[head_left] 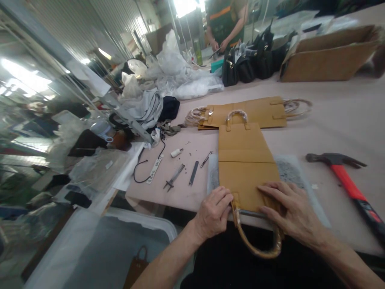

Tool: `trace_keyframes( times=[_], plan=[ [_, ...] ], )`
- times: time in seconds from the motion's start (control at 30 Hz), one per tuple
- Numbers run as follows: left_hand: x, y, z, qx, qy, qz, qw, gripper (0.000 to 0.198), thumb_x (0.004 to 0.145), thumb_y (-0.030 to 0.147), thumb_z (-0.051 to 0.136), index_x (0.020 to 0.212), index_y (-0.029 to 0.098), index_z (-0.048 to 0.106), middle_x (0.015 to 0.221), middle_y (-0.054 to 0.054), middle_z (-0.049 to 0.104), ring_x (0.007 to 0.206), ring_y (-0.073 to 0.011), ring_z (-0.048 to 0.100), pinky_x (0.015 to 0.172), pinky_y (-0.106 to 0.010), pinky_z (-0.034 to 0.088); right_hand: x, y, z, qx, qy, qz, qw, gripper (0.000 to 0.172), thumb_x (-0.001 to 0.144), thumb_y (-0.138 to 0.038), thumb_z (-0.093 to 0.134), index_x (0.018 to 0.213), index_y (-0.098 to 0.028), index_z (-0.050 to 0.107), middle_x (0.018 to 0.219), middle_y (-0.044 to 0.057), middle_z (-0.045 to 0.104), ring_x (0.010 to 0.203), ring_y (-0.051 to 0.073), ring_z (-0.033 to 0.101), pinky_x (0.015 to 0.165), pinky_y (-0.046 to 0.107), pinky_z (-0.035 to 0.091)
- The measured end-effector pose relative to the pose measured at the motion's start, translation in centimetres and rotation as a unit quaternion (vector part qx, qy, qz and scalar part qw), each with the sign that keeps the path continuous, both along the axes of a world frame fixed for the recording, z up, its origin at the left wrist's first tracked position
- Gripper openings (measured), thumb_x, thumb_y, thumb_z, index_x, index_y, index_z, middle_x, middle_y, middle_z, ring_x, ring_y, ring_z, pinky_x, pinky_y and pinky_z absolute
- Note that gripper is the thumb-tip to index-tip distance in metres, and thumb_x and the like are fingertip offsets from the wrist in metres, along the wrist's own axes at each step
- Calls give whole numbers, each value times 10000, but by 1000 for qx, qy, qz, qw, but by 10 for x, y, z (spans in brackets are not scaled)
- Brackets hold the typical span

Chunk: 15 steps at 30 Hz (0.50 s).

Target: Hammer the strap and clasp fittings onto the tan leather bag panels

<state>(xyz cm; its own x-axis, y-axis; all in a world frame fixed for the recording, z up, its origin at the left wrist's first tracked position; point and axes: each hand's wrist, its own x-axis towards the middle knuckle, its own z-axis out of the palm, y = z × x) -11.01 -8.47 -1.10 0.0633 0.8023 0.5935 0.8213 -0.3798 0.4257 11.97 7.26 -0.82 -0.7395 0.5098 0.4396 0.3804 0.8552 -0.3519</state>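
A tan flat bag piece [248, 160] with a wrapped handle at each end lies across a pale slab [291, 172] at the table's front edge. My left hand [213, 210] pinches its near left edge, close to the base of the near handle [255, 252]. That handle hangs over the table edge above my lap. My right hand [293, 206] lies on the near right part of the piece, thumb and fingers apart. Right of the slab rests a claw hammer [345, 176] with a red and black grip. More tan bag pieces [246, 110] are stacked beyond.
Left of the slab lie a caliper [174, 177], a dark metal strip [193, 173], tweezers [206, 159] and a small white bottle [176, 152]. A plastic bin [144, 220] stands below left. Black bags [249, 64] and a cardboard box [327, 60] sit behind; a person [225, 28] works there.
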Motion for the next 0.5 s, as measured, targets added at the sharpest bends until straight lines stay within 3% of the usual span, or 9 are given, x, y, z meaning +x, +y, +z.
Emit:
trace_keyframes(
  times=[0.13,0.23,0.37,0.43,0.5],
  plan=[
    [-9,-2,5,-10,-49,23,998,340,966,141,507,1299,175,571,1273,-150,678,1272,-250,620,1103,-470,550,0,4,-5,7,19,8,1000,409,953,-530,577,1234,-250,675,1148,110,676,1015,303,602,864,479,454],
    [-42,-7,10,-44,-45,173,983,256,975,170,506,1191,197,641,1161,-124,711,1143,-243,663,1021,-447,576,-1,6,-6,4,28,15,999,376,961,-503,573,1237,-266,669,1146,103,684,1016,311,616,860,485,456],
    [-112,-17,21,-189,27,400,896,185,936,206,559,1049,178,703,1065,-124,709,1073,-278,660,977,-443,551,-1,6,-5,4,35,13,999,345,977,-477,550,1224,-266,669,1129,106,687,1009,316,618,861,497,449],
    [-144,-21,27,-280,46,442,851,201,916,256,599,1047,157,715,1063,-129,708,1064,-282,660,969,-418,536,-2,5,-4,0,32,13,999,350,982,-480,546,1220,-255,669,1126,110,683,1013,313,612,869,501,444],
    [-164,-22,31,-351,43,437,827,249,904,311,629,1064,144,721,1065,-123,715,1029,-266,670,951,-382,528,-3,4,-2,-3,25,8,1000,353,987,-482,537,1211,-246,677,1124,113,679,1010,306,605,865,495,440]
  ],
)
